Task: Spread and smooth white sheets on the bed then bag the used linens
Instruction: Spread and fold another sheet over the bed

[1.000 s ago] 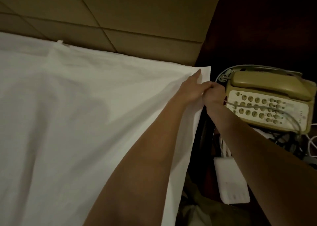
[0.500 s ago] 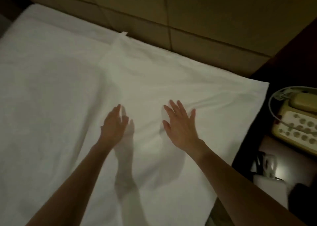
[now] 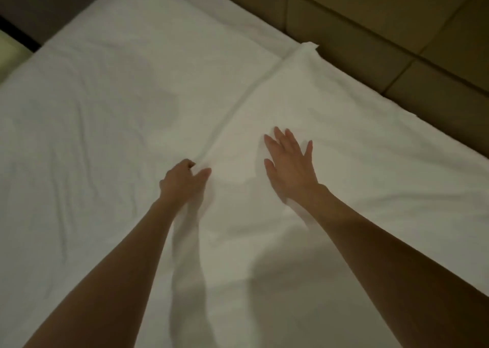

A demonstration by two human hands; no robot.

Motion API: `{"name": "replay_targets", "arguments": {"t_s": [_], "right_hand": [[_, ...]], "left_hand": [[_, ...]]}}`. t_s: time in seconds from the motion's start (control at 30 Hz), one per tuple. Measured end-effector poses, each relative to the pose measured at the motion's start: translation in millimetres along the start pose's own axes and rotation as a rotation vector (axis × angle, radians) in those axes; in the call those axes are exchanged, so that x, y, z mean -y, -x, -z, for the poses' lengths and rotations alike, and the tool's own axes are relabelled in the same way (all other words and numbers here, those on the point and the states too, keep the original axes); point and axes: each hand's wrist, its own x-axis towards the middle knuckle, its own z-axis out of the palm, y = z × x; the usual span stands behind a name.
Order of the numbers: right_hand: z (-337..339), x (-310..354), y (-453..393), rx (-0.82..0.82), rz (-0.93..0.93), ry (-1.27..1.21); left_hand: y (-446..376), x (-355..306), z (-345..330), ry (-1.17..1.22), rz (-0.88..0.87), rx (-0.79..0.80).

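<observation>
A white sheet (image 3: 357,162) lies spread over the right part of the bed, its left edge forming a raised ridge (image 3: 248,93) that runs from the headboard down toward my hands. Beneath and to the left lies another white sheet (image 3: 92,115) with soft wrinkles. My right hand (image 3: 289,166) lies flat on the upper sheet, fingers straight and spread. My left hand (image 3: 182,182) sits at the lower end of the ridge, fingers curled with the thumb out; whether it pinches the edge I cannot tell.
A tan panelled headboard (image 3: 383,25) runs along the bed's far edge at upper right. A dark gap and a pale object (image 3: 10,54) sit at the upper left corner beyond the bed.
My view swung left, away from the nightstand and telephone. Both hands left the sheet's corner, moved onto the bed surface, and the left hand's fingers have curled at the ridge.
</observation>
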Motion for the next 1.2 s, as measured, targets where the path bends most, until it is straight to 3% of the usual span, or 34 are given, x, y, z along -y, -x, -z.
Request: {"name": "replay_targets", "arguments": {"t_s": [0.13,0.23,0.33,0.43,0.53,0.63,0.8,1.0,1.1,1.2], "right_hand": [[-3,22,-46,-0.014,0.087,0.043],[5,10,-80,-0.022,0.049,0.075],[24,-15,-106,-0.073,0.027,0.054],[49,-42,-140,-0.214,-0.118,-0.133],[75,-68,-174,-0.345,-0.322,-0.274],[88,-83,-194,-0.296,-0.444,-0.335],[89,-91,-211,-0.23,-0.487,-0.436],[100,-100,-221,-0.435,-0.267,-0.645],[101,-108,-227,-0.459,-0.244,-0.525],[96,-105,-228,-0.374,-0.294,-0.351]], "left_hand": [[-10,2,9,0.197,-0.173,-0.048],[-18,8,4,0.341,-0.129,-0.146],[-27,8,-4,0.325,-0.076,-0.141],[-35,0,-5,0.302,-0.15,-0.093],[-43,-22,0,0.429,-0.201,-0.03],[-52,-52,-1,0.475,-0.234,-0.034],[-63,-84,-12,0.54,-0.233,-0.001],[-86,-87,2,0.61,-0.2,-0.116],[-98,-96,5,0.503,-0.166,-0.13],[-100,-105,0,0.389,-0.158,-0.144]]}}
